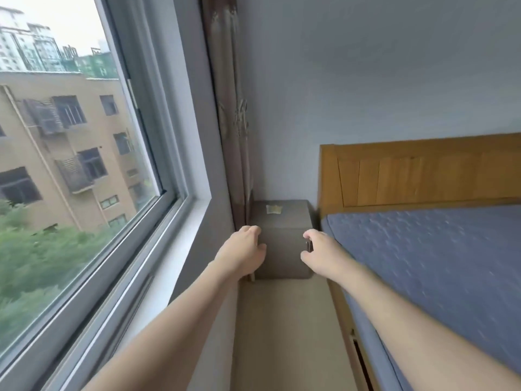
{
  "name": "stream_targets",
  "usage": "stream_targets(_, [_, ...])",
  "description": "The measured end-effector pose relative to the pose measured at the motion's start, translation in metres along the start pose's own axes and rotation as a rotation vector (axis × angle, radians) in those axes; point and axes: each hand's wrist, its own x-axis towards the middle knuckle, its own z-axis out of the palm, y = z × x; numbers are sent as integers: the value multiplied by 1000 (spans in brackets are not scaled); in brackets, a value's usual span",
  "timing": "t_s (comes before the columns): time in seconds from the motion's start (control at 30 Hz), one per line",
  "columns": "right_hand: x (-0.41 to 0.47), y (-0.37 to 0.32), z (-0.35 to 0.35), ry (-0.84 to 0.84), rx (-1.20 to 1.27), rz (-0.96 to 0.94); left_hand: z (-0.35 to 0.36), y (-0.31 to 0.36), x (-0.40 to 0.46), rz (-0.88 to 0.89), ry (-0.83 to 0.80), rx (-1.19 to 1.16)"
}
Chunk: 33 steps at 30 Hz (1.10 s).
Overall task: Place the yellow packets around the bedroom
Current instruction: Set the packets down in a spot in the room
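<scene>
One yellow packet (pixel 273 209) lying flat on top of the grey-brown bedside cabinet (pixel 282 249), toward the back, near the curtain (pixel 234 122); likely put there as one drop point for the room, out of foot traffic. Both arms stretched toward cabinet front. Left hand (pixel 248 246) at cabinet's upper left front corner, fingers curled, apparently touching the edge; nothing visibly gripped, contact blurred. Right hand (pixel 318 249) at the right front edge, fingers curled round a small dark item, probably a handle or pull; cannot tell which. Guess: bracing left, pulling right to open the front, or shifting the cabinet. No other packets in view, none in either hand. Cabinet wedged in the corner between window wall and wooden headboard (pixel 423 170). Bed with blue quilted cover (pixel 437 263) on the right; narrow strip of beige floor (pixel 282 334) between bed and wall. Large window (pixel 84 165) on the left, white sill (pixel 180 235), apartment blocks and trees outside. Plain pale wall behind.
</scene>
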Motion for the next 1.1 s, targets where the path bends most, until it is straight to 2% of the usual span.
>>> stream_targets(0.2, [155,24,-30,33,20,50,-16,-19,159,-37,48,-36])
stream_targets(0.3, [222,25,-29,8,30,45,-7,-37,227,-70,18,-55])
stream_targets(0.67, [504,61,3,-80,12,108,62,-123,521,-259,-89,-300])
stream_targets(0.87, [655,90,-10,-34,35,148,76,-134,688,-288,-127,-411])
stream_targets(1.1, [823,154,23,-119,107,245,147,-150,845,-415,-271,-423])
